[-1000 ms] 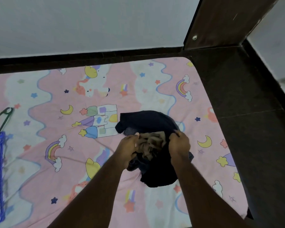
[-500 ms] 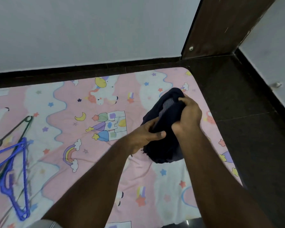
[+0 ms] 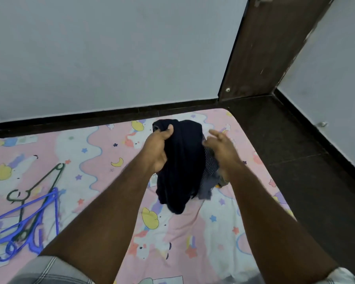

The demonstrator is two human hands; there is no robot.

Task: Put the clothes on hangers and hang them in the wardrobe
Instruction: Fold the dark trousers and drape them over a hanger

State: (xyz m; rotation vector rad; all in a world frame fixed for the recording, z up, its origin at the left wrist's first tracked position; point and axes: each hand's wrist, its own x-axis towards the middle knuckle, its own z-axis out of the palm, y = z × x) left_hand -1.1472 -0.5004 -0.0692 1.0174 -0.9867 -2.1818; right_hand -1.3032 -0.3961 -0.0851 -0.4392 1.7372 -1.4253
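1. The navy garment [image 3: 180,165] hangs bunched above the bed, its top edge gripped, its lower end drooping toward the sheet.
2. A grey striped garment [image 3: 209,171] lies crumpled just right of it, partly hidden.
3. Blue hangers [image 3: 29,226] lie in a heap on the bed's left side, well apart from the clothes.
4. A dark green hanger [image 3: 41,181] lies tangled with them, one end pointing toward the wall.

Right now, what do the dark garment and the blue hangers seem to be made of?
The dark garment, gripped by the left hand, looks like a soft matt knit, maybe cotton jersey: it hangs in limp folds without shine. The blue hangers on the bed sheet look like smooth moulded plastic: thin, even, brightly coloured bars. The dark green hanger beside them could be plastic or coated wire.
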